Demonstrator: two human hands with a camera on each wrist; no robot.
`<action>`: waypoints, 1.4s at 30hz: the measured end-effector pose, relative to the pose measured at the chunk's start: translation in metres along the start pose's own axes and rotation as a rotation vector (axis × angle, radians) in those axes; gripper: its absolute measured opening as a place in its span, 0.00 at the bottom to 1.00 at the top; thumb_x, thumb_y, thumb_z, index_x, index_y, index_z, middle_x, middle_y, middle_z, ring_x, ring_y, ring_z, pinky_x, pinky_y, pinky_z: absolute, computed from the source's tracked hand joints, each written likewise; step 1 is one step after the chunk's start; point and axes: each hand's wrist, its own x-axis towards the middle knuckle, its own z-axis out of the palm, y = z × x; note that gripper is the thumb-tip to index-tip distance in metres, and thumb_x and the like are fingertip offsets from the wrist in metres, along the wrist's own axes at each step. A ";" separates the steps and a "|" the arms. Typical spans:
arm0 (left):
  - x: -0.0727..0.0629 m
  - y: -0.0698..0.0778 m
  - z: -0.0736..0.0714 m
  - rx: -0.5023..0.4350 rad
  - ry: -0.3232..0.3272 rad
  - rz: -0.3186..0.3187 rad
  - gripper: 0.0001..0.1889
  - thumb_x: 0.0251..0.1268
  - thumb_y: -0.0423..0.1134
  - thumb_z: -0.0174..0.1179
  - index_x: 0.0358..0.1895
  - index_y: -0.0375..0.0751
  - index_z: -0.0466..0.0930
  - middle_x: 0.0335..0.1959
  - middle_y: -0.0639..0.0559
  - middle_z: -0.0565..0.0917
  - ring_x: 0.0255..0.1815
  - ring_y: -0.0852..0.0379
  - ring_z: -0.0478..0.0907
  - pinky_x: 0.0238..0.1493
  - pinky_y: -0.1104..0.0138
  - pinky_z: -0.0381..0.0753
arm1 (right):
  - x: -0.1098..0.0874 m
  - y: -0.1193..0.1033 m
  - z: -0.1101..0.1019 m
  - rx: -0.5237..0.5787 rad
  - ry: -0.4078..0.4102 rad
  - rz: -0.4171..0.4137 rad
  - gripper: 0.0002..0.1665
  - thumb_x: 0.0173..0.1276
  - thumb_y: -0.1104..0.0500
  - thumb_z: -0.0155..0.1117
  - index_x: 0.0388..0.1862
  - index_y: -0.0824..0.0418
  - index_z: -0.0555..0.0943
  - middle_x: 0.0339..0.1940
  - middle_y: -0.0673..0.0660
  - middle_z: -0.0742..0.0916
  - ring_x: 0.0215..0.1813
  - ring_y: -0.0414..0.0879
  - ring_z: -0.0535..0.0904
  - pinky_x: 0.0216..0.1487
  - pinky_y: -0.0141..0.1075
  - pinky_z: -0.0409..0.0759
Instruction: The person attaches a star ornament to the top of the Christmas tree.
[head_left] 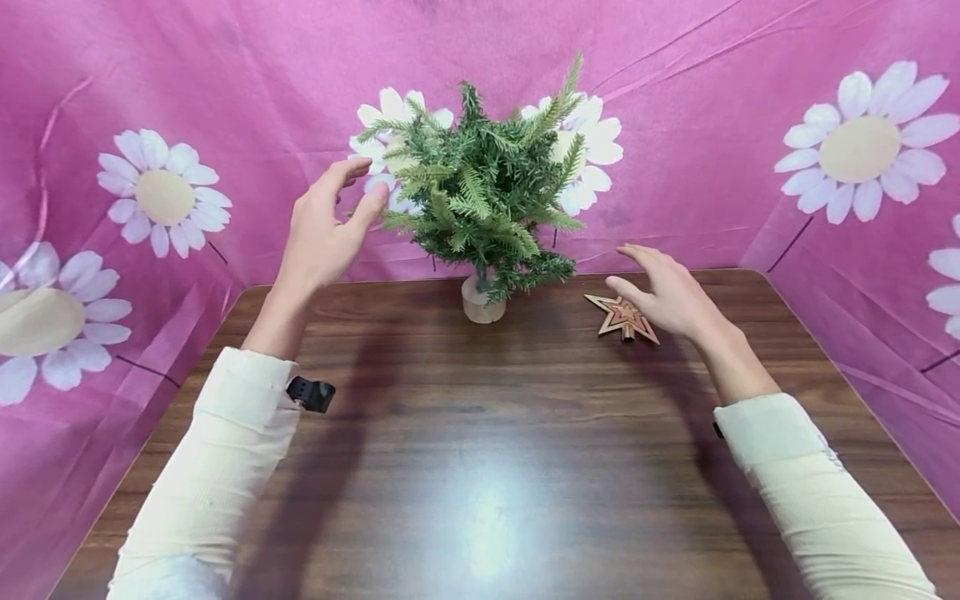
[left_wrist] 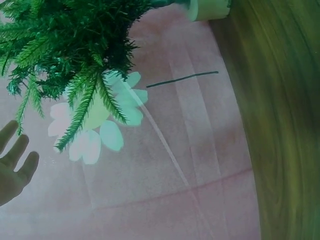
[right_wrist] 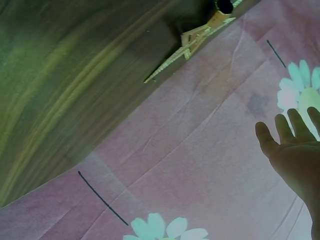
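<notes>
A small green artificial fir tree (head_left: 486, 200) stands in a pale round base (head_left: 482, 302) at the back of the wooden table (head_left: 480, 433). My left hand (head_left: 330, 221) is raised beside the tree's left branches with fingers relaxed and holds nothing; in the left wrist view its fingertips (left_wrist: 15, 165) show apart from the tree's branches (left_wrist: 65, 55). My right hand (head_left: 663, 292) hovers low, fingers straight, just over and to the right of a wooden star topper (head_left: 622, 317) lying flat. The star topper (right_wrist: 200, 40) also shows in the right wrist view, away from my right hand (right_wrist: 295, 150).
A pink cloth backdrop (head_left: 712, 150) printed with white daisies surrounds the table on three sides. A small black device (head_left: 311, 393) sits at my left sleeve cuff. The table's near half is bare wood with a light glare.
</notes>
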 end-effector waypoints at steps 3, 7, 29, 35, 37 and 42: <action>0.005 0.003 -0.001 -0.059 -0.021 -0.012 0.30 0.74 0.60 0.53 0.71 0.47 0.74 0.69 0.52 0.77 0.70 0.56 0.70 0.72 0.61 0.66 | 0.000 0.004 0.001 0.008 -0.001 0.014 0.39 0.78 0.46 0.59 0.76 0.70 0.64 0.74 0.72 0.69 0.75 0.70 0.60 0.74 0.64 0.55; 0.010 0.009 -0.002 -0.139 -0.034 -0.031 0.29 0.75 0.60 0.52 0.70 0.47 0.75 0.68 0.50 0.77 0.69 0.56 0.71 0.72 0.64 0.66 | -0.001 0.010 0.004 0.006 -0.004 0.027 0.40 0.77 0.46 0.59 0.75 0.70 0.64 0.73 0.72 0.70 0.74 0.70 0.61 0.74 0.64 0.56; 0.041 0.030 -0.007 -0.330 -0.182 0.023 0.23 0.76 0.46 0.56 0.67 0.37 0.76 0.66 0.44 0.78 0.68 0.54 0.71 0.71 0.63 0.66 | -0.002 0.025 0.015 0.004 -0.028 0.046 0.39 0.76 0.47 0.62 0.74 0.71 0.66 0.72 0.72 0.71 0.75 0.69 0.62 0.73 0.63 0.58; 0.044 0.032 -0.003 -0.322 -0.229 0.017 0.25 0.75 0.46 0.56 0.70 0.37 0.73 0.69 0.44 0.75 0.70 0.54 0.70 0.72 0.65 0.64 | -0.003 0.028 0.018 -0.017 -0.034 0.046 0.38 0.76 0.47 0.61 0.73 0.72 0.66 0.70 0.74 0.73 0.73 0.71 0.64 0.72 0.65 0.57; 0.047 0.035 -0.002 -0.302 -0.249 0.013 0.26 0.75 0.47 0.56 0.71 0.38 0.72 0.71 0.44 0.74 0.70 0.55 0.69 0.73 0.66 0.63 | -0.003 0.029 0.018 -0.020 -0.032 0.046 0.38 0.76 0.48 0.61 0.73 0.73 0.67 0.70 0.74 0.73 0.73 0.71 0.64 0.72 0.65 0.57; 0.055 0.042 0.002 -0.294 -0.297 -0.008 0.27 0.75 0.48 0.56 0.72 0.42 0.71 0.72 0.47 0.73 0.71 0.56 0.68 0.74 0.63 0.61 | -0.003 0.032 0.020 -0.032 -0.036 0.043 0.38 0.75 0.49 0.62 0.72 0.74 0.67 0.69 0.76 0.74 0.72 0.72 0.65 0.72 0.65 0.58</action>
